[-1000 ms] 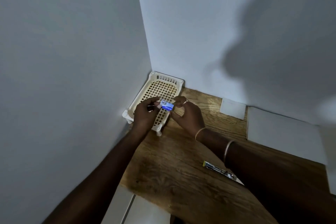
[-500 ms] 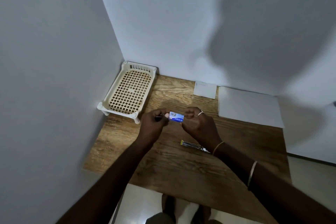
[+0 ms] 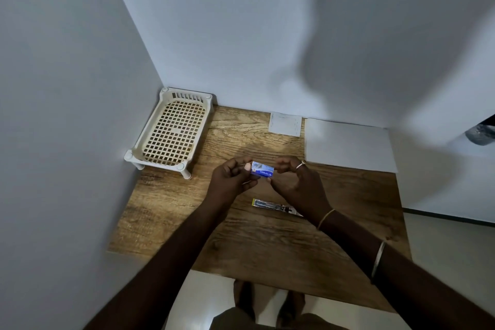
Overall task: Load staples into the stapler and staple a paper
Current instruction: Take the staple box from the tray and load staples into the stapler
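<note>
The left hand (image 3: 229,180) and right hand (image 3: 297,185) each pinch one end of a small blue rectangular staple box (image 3: 262,169) above the grainy wooden worktop (image 3: 241,244); the slim metal stapler (image 3: 274,206) lies flat by the right wrist

the box (image 3: 262,169) of staples is small and blue with pale print, lying level and lengthwise between my hands above the table (image 3: 241,236). my left hand (image 3: 230,179) pinches its left end, thumb on the near face; my right hand (image 3: 297,182) has its fingertips curled at the right end. the stapler (image 3: 273,205) lies flat on the table just below the box, a thin dark metal bar with a yellow left tip, its right end hidden under my right wrist. a large white paper (image 3: 348,146) lies flat at the back right, against the wall.
</note>
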The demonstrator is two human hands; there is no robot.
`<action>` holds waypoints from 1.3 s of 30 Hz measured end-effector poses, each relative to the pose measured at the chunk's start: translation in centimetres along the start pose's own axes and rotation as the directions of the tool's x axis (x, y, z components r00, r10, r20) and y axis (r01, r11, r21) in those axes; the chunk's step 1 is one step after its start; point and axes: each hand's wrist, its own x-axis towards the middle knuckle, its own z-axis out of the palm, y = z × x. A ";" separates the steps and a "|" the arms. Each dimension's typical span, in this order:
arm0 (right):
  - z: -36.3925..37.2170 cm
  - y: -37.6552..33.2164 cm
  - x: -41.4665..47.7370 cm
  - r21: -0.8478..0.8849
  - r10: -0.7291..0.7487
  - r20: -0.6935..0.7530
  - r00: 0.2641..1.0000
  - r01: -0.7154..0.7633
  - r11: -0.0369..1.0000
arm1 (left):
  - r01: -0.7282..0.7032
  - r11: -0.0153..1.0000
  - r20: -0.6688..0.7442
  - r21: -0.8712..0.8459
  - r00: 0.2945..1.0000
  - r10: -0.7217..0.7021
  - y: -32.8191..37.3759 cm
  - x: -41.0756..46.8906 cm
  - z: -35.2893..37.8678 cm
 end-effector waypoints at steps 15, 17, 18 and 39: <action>-0.9 -1.5 -0.3 0.026 -0.030 -0.056 0.998 0.032 0.999 | -0.148 0.974 0.058 -0.169 0.985 0.160 -0.4 -0.8 0.6; -0.9 -1.6 -0.2 0.016 -0.042 -0.056 0.998 0.043 0.999 | -0.176 0.972 0.052 -0.157 0.981 0.186 -0.7 -0.7 0.7; -0.9 -1.7 -0.3 0.015 -0.046 -0.056 0.997 0.046 0.999 | -0.189 0.971 0.042 -0.147 0.979 0.197 -0.8 -0.6 0.8; -0.7 -2.2 -0.4 0.076 -0.024 -0.106 0.994 0.033 0.997 | -0.263 0.952 -0.108 -0.156 0.963 0.248 -1.7 -0.5 1.4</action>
